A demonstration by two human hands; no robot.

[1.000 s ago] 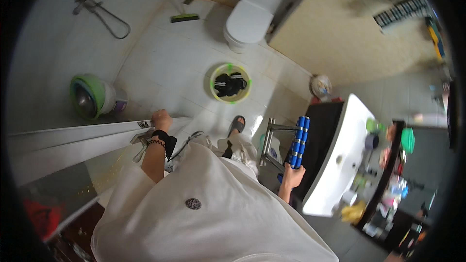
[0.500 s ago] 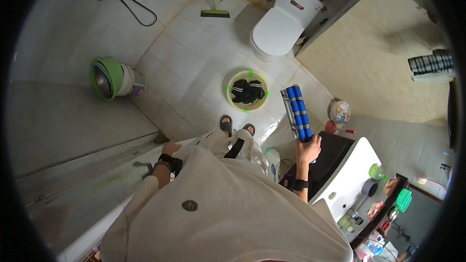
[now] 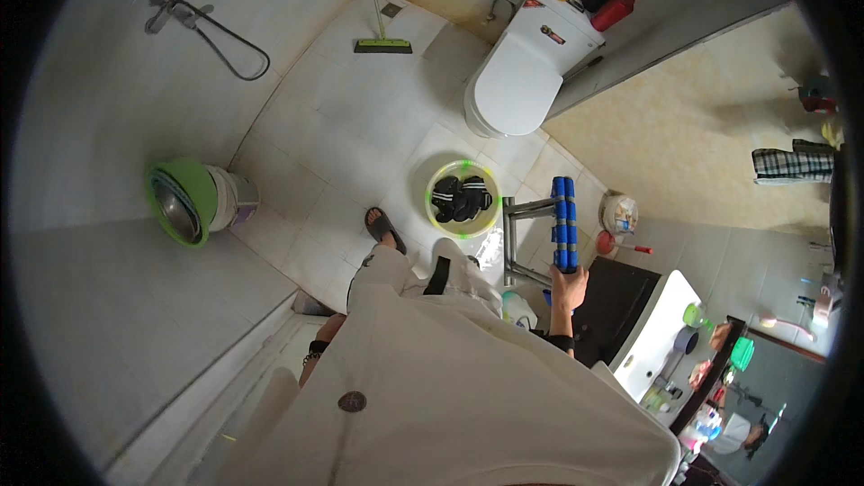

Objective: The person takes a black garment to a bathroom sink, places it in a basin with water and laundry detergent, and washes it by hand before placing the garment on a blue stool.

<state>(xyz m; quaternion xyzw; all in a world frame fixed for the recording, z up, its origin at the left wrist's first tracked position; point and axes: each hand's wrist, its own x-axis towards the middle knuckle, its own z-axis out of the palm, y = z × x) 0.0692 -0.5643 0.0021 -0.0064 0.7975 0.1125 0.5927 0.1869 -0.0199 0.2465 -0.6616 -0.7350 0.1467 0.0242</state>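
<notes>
In my right hand (image 3: 569, 288), fingers closed round one end, is a folding stool (image 3: 564, 220) with blue padded rolls on its seat and grey metal tube legs. Its legs are spread toward the left, close to the basin. Black clothes with white stripes (image 3: 461, 199) lie inside a pale, green-marked plastic basin (image 3: 494, 213) on the floor ahead of my feet. Only a little of my left hand (image 3: 333, 328) shows beside my trousers, above a dark wristband; its fingers are hidden.
A white toilet (image 3: 513, 90) stands far right, with bottles on its tank. A push broom (image 3: 383, 45) rests on the tiles. Stacked buckets and a green basin (image 3: 193, 182) are at the left wall. A white sink (image 3: 661, 324) and a red-handled dipper (image 3: 621, 245) are at right.
The stool's legs have swung out to the left from beside its blue seat, while my right hand keeps hold. My left hand has slipped mostly behind my clothing. One foot has stepped left.
</notes>
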